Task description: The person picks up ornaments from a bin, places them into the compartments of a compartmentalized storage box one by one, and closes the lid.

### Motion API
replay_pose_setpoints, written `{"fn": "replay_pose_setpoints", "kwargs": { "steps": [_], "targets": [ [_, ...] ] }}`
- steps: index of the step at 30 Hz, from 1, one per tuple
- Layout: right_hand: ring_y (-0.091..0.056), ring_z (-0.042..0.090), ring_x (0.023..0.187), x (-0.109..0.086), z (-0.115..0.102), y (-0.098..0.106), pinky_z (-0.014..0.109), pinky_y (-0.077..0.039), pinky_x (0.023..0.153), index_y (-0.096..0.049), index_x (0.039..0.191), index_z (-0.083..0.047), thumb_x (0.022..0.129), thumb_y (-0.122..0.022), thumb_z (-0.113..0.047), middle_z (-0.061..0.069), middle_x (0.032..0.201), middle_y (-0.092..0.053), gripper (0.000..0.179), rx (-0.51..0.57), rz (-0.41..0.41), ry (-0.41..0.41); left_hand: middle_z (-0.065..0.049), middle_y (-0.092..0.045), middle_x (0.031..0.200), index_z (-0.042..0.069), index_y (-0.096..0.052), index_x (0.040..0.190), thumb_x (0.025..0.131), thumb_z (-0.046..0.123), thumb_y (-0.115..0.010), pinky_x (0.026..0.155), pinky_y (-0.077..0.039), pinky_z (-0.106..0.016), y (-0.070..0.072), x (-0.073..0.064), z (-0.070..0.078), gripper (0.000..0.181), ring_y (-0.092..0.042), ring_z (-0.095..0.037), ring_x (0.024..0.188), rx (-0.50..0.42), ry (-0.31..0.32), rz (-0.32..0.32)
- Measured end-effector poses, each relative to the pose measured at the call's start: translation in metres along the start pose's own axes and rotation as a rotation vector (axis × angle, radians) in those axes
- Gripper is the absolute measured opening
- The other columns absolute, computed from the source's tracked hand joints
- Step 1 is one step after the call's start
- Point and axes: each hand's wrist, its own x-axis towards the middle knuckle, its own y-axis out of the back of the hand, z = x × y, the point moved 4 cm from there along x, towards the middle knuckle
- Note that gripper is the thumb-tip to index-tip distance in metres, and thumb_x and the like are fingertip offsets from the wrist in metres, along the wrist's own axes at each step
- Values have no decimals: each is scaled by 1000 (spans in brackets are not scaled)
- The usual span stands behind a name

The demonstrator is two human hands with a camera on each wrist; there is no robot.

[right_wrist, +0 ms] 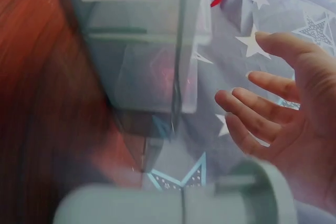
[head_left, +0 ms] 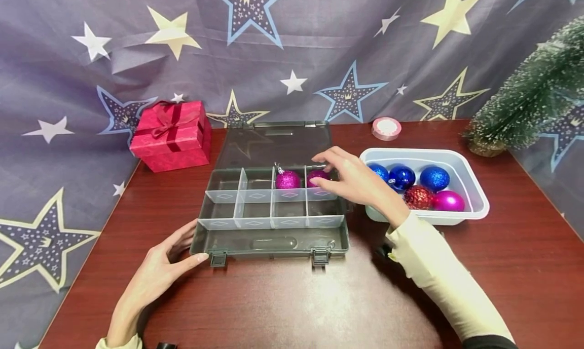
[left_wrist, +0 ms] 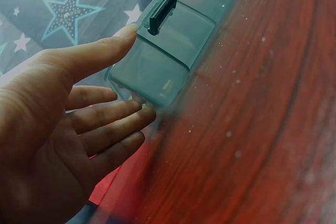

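1. We see the left hand [head_left: 155, 268] at the near left corner of a grey translucent plastic divided box [head_left: 274, 243], thumb at its front edge, fingers nearly straight and gripping nothing.
2. We see the right hand [head_left: 358, 181] above the box's back right compartment, its fingers spread loosely apart and holding nothing.
3. Below it, partly hidden, we see a glittery magenta ball [head_left: 318, 177] in that compartment; a second glittery magenta ball [head_left: 288, 181] sits in the compartment just left.
4. On the red-brown wooden tabletop [head_left: 283, 308], we find a white plastic tub [head_left: 478, 208] holding three blue balls [head_left: 435, 179], a red ball [head_left: 418, 197] and a pink ball [head_left: 449, 201].
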Motion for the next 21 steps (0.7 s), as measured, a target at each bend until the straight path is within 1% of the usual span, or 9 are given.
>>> {"fn": "replay_pose_setpoints", "kwargs": {
  "steps": [4,7,11,16,21],
  "targets": [
    [-66,22,101,-14,7,11,43,-56,87,-66,130,-8,95,-78,-31,10,118,-64,43,-14,16,-7,-12,-66,134,17,-47,157,94,19,-80,95,-46,-12,1,0,-1,71,-63,-5,118,1,4,1],
    [-67,23,101,-28,16,23,46,-56,88,-66,129,-9,95,-78,-28,8,117,-64,40,-29,40,-17,-11,-66,134,18,-46,157,94,21,-80,95,-46,-11,1,0,-1,72,-63,-6,118,3,9,0],
    [-68,26,102,-47,29,41,51,-55,89,-65,128,-8,95,-79,-23,9,119,-65,39,-55,67,-29,-11,-66,134,20,-46,157,94,21,-81,94,-46,-11,1,2,0,72,-63,-6,118,6,11,-2],
    [-69,30,101,-70,46,61,55,-54,87,-64,130,-7,93,-80,-20,13,119,-66,42,-69,90,-100,-11,-65,135,19,-46,157,94,21,-80,94,-46,-11,1,1,0,72,-63,-5,118,11,18,-4],
    [-70,32,99,-83,63,71,56,-53,85,-65,128,-4,92,-81,-17,15,116,-67,41,-71,115,-134,-11,-65,134,18,-46,157,94,22,-80,94,-46,-11,0,0,0,72,-63,-5,118,21,25,-2]
  ]
}}
